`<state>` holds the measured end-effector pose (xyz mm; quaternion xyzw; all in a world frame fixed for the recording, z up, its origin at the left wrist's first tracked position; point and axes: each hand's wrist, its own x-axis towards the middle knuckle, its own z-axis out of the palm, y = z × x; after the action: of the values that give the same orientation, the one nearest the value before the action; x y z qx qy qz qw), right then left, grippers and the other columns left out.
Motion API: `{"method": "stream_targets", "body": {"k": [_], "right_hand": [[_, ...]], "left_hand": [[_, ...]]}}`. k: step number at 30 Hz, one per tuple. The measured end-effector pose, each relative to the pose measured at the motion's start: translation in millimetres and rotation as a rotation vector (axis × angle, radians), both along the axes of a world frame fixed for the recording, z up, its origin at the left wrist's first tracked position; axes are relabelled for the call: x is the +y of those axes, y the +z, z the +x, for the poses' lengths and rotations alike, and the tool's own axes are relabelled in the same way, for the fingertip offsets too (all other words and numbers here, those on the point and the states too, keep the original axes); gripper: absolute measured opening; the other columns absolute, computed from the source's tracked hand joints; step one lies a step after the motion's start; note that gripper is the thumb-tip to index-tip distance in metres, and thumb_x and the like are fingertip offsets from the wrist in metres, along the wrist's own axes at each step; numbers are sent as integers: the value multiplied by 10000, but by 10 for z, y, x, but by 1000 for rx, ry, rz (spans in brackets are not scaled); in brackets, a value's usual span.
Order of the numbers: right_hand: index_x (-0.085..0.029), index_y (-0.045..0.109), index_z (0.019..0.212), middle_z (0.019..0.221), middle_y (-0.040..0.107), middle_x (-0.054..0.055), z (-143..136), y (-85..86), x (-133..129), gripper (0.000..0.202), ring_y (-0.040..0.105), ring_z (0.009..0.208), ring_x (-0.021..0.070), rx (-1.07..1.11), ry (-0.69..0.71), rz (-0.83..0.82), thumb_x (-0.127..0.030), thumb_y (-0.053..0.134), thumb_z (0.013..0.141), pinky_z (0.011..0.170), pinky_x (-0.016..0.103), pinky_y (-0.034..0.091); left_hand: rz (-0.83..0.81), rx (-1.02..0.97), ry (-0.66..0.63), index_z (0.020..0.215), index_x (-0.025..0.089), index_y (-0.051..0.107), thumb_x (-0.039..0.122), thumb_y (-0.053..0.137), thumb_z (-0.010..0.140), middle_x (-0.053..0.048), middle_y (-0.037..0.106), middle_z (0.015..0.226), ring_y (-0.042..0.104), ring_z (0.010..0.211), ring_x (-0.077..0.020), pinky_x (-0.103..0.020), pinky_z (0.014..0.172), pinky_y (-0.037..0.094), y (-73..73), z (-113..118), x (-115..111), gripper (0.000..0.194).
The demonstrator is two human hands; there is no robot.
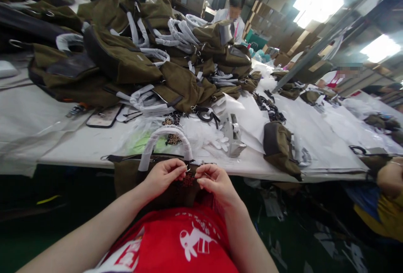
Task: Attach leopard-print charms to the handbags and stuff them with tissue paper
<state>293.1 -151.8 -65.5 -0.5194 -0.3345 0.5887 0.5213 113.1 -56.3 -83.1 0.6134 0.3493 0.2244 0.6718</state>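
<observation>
An olive-green handbag point(126, 176) with dark trim hangs at the table's front edge, against my body. Its arched handle point(165, 130) is wrapped in white film. My left hand point(168, 174) is closed in a pinch on a small silvery metal clasp point(188, 168) at the bag's top. Just to the right, my right hand point(217, 183) is also pinched; what sits in its fingertips is too small to name. A reddish-brown spotted charm point(188, 179) hangs between the two hands, partly hidden by fingers.
Olive bags point(126, 55) with wrapped handles are heaped across the table. Nearer lie a phone point(104, 115), leopard-print charms point(173, 139), plastic bags, a metal dispenser point(234, 134) and a small bag point(280, 145). Co-workers point(233, 17) stand beyond; another person's arm point(392, 176) is at right.
</observation>
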Motion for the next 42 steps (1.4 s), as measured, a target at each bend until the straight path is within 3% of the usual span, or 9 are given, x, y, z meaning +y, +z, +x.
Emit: {"method": "stream_targets", "body": {"k": [3, 6, 10, 16, 26, 36, 42], "right_hand": [[-190, 701, 979, 837, 716, 39, -46, 47, -40, 291, 552, 520, 92, -147, 18, 35, -374, 721, 756, 475, 205, 424], [-190, 724, 966, 759, 715, 27, -75, 130, -74, 258, 548, 485, 92, -488, 24, 121, -369, 550, 902, 524, 229, 462], [-215, 733, 1002, 754, 700, 16, -66, 328, -117, 263, 617, 668, 130, -906, 163, 244, -311, 493, 955, 688, 242, 475], [-218, 703, 916, 790, 672, 16, -83, 468, -138, 291, 613, 745, 146, -1164, 360, 249, -314, 440, 995, 677, 232, 423], [-199, 674, 846, 803, 662, 13, -80, 456, -114, 338, 605, 736, 133, -1236, 471, 284, -336, 413, 1011, 666, 224, 406], [-200, 676, 842, 800, 667, 2, -62, 490, -76, 328, 606, 720, 129, -1238, 505, 327, -313, 417, 1009, 657, 223, 403], [-192, 695, 833, 813, 695, 20, -98, 452, -52, 311, 626, 726, 145, -1263, 516, 309, -281, 443, 992, 672, 226, 426]], "left_hand": [[144, 49, -63, 781, 167, 664, 438, 580, 837, -9, 647, 695, 576, 661, -143, -249, 655, 475, 135, 2, 19, 290], [334, 95, -128, 784, 176, 698, 387, 539, 871, -16, 667, 719, 584, 688, -149, -243, 671, 457, 298, -3, 5, 278], [546, 135, -246, 803, 193, 701, 344, 482, 922, -17, 665, 736, 590, 707, -145, -236, 679, 431, 452, -23, -30, 292], [702, 184, -336, 802, 201, 669, 314, 467, 923, -35, 678, 764, 598, 724, -164, -266, 706, 437, 535, -22, -63, 262], [813, 235, -438, 802, 212, 671, 298, 464, 927, -44, 696, 811, 608, 754, -179, -287, 730, 451, 551, 4, -53, 257], [840, 216, -408, 803, 204, 642, 296, 445, 954, -38, 693, 819, 612, 767, -170, -270, 728, 438, 515, -19, -46, 265], [960, 287, -435, 776, 185, 629, 261, 464, 938, -39, 675, 777, 596, 714, -170, -275, 682, 432, 515, -4, -91, 244]]}}
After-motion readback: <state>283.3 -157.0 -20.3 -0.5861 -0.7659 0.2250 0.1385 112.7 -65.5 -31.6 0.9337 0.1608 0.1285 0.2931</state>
